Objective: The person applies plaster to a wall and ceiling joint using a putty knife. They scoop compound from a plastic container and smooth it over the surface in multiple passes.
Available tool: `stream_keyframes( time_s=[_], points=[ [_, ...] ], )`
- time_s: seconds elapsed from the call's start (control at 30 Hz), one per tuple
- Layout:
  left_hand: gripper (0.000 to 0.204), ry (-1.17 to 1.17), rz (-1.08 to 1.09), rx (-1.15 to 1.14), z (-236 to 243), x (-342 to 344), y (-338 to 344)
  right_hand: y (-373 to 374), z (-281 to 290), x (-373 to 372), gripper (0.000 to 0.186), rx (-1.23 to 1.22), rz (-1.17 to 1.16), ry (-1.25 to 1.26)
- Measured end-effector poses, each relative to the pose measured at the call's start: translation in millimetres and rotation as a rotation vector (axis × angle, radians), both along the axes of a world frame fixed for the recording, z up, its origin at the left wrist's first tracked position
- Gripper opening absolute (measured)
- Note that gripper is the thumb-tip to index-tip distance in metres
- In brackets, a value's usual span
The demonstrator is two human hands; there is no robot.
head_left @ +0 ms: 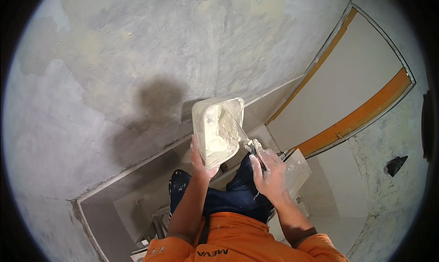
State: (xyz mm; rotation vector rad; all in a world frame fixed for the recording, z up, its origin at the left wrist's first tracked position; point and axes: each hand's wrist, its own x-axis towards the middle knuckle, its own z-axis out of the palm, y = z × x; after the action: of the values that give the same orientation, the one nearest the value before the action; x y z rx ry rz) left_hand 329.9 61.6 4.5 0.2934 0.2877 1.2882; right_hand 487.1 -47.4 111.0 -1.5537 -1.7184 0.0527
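My left hand [200,161] holds a pale plastic tub [200,118] from the side and underneath, its opening tilted toward the right. Cream-coloured paste [217,141] coats the inside. My right hand [269,173] is closed on the handle of a putty knife [250,147], which is smeared with paste near the handle. The knife's blade reaches into the tub at its right side, partly covered in the same paste.
A patchy plastered wall [109,42] rises in front, with shadows on it. At right are a white panel in an orange-edged frame [375,106] and a dark object [395,165] on the wall. Boards [297,170] and a metal support [157,223] are below me.
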Motion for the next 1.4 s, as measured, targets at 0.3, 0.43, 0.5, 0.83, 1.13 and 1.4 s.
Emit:
stream_keyframes(
  time_s=[0.3, 0.43, 0.5, 0.83, 1.13, 1.4],
  points=[
    [0.066, 0.143, 0.125, -0.130, 1, 11, 4, -8, -56, -35, 0.029, -0.173, 0.015, 0.529],
    [0.070, 0.012, 0.067, -0.033, -1, 9, 7, -15, -65, -43, 0.030, -0.489, 0.017, 0.951],
    [0.071, -0.065, 0.021, 0.024, 1, 5, 5, -17, -51, -55, 0.030, -0.585, 0.023, 1.071],
    [0.071, 0.064, 0.122, 0.011, 6, 1, 6, -7, -23, -53, 0.023, -0.779, 0.013, 1.617],
    [0.066, -0.019, -0.024, 0.057, -16, 8, -1, 18, 4, -46, 0.023, -0.544, -0.009, 1.361],
    [0.062, -0.106, -0.044, -0.055, -18, 8, 0, -1, 16, -28, 0.031, -0.203, -0.036, 0.734]
  ],
)
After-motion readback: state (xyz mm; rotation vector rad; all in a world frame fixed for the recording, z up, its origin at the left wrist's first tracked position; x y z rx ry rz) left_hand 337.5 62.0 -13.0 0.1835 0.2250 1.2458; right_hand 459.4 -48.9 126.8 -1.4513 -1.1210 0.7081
